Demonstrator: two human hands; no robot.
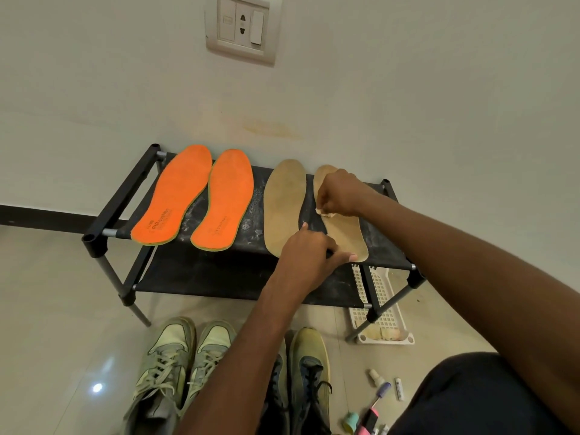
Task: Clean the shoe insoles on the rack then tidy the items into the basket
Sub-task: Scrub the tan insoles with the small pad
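Soft indoor light is filling the room pretty evenly, a bright glare spot is bouncing off the glossy floor [97, 387], shadows are staying faint, and the wide lens is bending straight lines near the edges.

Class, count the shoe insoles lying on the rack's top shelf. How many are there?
4: two orange insoles on the left, two tan insoles on the right, the rightmost partly covered by the hands.
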